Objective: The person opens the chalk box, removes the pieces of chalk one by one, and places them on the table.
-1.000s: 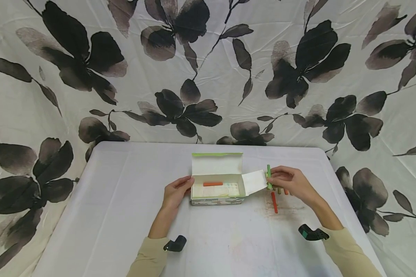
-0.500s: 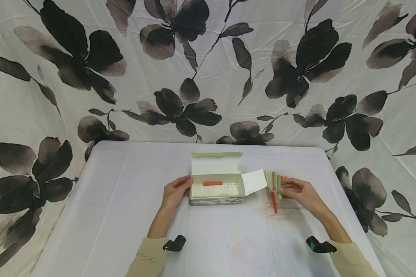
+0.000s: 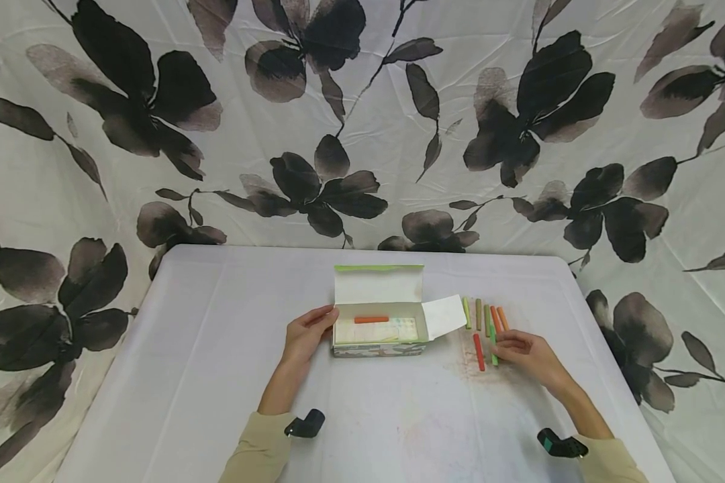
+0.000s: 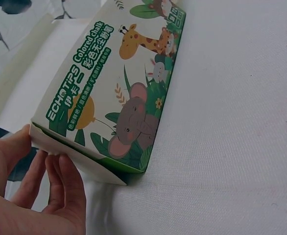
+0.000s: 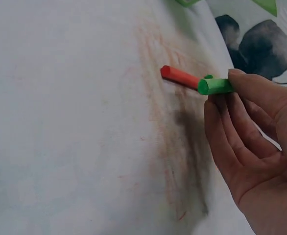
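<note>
We see a green chalk stick point(image 3: 493, 342) pinched at its near end by the right hand point(image 3: 528, 354), thumb over curled fingers point(image 5: 231, 127); the stick lies low over the tabletop point(image 3: 217, 349), and we cannot tell whether it touches the cloth. Just to the left of this hand lies a red chalk stick point(image 3: 478, 352), its end close to the green one in the right wrist view point(image 5: 181, 77). Just beyond the hand's fingertips, a short row of loose sticks point(image 3: 486, 315) rests side by side, in green, brown and orange tones. Further left stands the open chalk box point(image 3: 379, 335), lid raised and side flap point(image 3: 444, 315) spread toward the sticks; one orange stick point(image 3: 371, 320) lies inside. The left hand point(image 3: 305, 335) rests with relaxed fingers point(image 4: 60, 181) against the box's far end, steadying it without gripping.

We judge that a good grip here stays light and near the stick's middle, since chalk snaps under pressure, and that the box is best held still while sticks are handled. Chalk smears mark the cloth beneath the right hand.
</note>
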Demonstrator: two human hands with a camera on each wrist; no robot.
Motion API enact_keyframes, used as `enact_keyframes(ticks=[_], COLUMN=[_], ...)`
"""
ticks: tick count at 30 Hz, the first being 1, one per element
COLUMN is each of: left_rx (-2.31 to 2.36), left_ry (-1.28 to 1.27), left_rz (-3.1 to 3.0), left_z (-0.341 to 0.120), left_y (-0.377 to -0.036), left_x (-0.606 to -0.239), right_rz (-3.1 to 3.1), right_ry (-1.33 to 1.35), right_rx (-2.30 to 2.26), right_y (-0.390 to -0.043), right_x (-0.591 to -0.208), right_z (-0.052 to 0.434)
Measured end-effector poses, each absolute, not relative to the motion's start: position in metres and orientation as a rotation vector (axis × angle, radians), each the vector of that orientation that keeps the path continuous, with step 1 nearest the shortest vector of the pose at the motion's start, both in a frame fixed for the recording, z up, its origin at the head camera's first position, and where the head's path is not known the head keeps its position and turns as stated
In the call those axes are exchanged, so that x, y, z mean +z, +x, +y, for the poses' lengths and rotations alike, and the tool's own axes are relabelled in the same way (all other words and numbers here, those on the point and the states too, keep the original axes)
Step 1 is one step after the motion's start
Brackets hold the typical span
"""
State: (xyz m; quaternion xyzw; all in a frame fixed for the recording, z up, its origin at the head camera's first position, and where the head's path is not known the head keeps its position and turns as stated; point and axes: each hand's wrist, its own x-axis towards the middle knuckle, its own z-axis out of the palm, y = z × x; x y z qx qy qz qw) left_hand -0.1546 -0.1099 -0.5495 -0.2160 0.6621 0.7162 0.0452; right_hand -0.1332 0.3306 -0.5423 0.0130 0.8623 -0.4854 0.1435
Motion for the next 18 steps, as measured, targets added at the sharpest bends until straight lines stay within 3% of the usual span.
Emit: enact_keyframes(ticks=[18], left_rx=[2.182], left_ry=[-0.686], left_rz=[1.998], left_z=[-0.110], left_y=[-0.156], left_x=[-0.548], right_rz=[2.734], right_ry=[-0.060], right_rx=[-1.142], right_y=[-0.126], right_x=[-0.548], right_z=[0.318])
